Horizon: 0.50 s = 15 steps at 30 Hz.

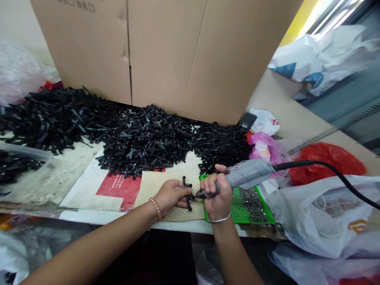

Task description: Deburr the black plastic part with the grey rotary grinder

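My left hand (172, 194) pinches a small black plastic part (188, 190) with crossing arms, held above a beige textured mat (151, 186). My right hand (219, 194) is wrapped round a grey electric screwdriver (246, 176). The tool points left, and its tip meets or nearly meets the black part; I cannot tell whether they touch. Just beyond and under my right hand lies a green perforated tray (239, 206) with many small metal screws (252, 204) heaped on its right side.
Heaps of black plastic parts (148, 138) line the back against a large cardboard box (166, 55). A clear bin (44, 156) stands at the left. The screwdriver's black cable (323, 163) runs right, past a red bag (326, 162) and a white plastic bag (320, 213).
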{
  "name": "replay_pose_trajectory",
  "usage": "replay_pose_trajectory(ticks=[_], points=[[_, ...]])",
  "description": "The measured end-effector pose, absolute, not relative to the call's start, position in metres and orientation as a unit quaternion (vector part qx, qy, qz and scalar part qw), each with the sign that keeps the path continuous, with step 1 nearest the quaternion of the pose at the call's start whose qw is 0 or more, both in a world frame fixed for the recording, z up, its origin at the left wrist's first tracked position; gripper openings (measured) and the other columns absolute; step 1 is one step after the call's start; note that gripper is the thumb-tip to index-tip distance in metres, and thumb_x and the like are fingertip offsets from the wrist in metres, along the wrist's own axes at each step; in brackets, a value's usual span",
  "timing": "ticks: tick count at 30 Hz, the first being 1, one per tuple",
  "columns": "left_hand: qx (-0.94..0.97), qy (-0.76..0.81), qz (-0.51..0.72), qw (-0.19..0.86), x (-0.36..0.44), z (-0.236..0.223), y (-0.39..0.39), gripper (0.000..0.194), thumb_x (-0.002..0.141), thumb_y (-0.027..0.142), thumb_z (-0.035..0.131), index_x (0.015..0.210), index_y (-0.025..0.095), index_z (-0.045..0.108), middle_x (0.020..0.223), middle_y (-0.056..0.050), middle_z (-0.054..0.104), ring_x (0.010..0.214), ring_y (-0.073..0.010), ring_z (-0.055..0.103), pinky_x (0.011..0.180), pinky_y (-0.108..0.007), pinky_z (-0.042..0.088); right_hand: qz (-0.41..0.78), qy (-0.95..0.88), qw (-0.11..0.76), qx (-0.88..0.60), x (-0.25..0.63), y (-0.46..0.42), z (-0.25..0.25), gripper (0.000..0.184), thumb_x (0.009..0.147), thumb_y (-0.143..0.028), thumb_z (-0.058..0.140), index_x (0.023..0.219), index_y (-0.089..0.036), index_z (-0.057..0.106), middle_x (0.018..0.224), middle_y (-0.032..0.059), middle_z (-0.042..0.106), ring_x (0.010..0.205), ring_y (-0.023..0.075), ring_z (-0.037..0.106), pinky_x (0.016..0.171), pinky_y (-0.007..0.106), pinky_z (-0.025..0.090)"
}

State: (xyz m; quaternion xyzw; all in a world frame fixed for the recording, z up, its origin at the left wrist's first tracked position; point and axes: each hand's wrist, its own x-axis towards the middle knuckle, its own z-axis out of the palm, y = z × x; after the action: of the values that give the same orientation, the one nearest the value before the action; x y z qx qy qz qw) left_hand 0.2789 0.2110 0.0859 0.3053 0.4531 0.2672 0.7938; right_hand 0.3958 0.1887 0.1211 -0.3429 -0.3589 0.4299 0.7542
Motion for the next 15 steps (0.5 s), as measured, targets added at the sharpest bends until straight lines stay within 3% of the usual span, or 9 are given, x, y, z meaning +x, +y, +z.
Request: replay_pose_trajectory(ticks=[15], points=[[0.315, 0.45, 0.268, 0.792, 0.2793, 0.0797, 0.2118, 0.029, 0.073, 0.021, 0.075, 0.071, 0.014, 0.048, 0.067, -0.006, 0.065, 0.057, -0.0151, 0.063, 0.052, -0.025, 0.056, 0.416, -0.383, 0.739, -0.366, 0.3916, 0.1858, 0.1191, 0.025, 0.08, -0.036, 0.061, 0.096, -0.022, 0.049, 0.046, -0.0099, 0.035, 0.04, 0.0109, 0.031, 0.046, 0.023, 0.035]])
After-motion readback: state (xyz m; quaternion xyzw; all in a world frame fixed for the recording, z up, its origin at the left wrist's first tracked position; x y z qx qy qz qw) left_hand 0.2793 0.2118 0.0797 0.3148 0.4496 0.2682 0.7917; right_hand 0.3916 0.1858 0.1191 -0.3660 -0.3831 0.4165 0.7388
